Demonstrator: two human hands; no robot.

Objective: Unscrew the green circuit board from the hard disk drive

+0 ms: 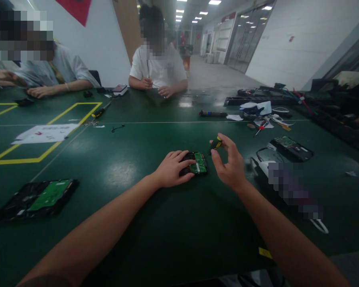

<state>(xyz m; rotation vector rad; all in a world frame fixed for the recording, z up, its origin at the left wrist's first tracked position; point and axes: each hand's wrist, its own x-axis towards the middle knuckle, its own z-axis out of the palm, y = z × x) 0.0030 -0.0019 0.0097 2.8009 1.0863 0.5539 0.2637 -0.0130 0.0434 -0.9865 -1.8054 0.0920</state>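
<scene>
In the middle of the green table lies a hard drive (pixel 201 163) with its green circuit board facing up. My left hand (pixel 175 169) rests flat across the drive's left part, fingers spread, and hides some of it. Just right of the drive, my right hand (pixel 229 161) grips a black and yellow screwdriver (pixel 215 143) between thumb and fingers. The handle tilts, and its tip is too dark to make out, near the board's right edge. A second hard drive (pixel 49 196) lies at the left, and a third drive (pixel 291 148) lies at the right.
Beyond the drive, a person (pixel 158 67) sits opposite; another person (pixel 60 71) works at the far left. A white paper (pixel 46 133) lies by yellow tape lines. Another screwdriver (pixel 98 112), a black rod-shaped tool (pixel 212 114) and a red-handled screwdriver (pixel 261 126) lie farther back.
</scene>
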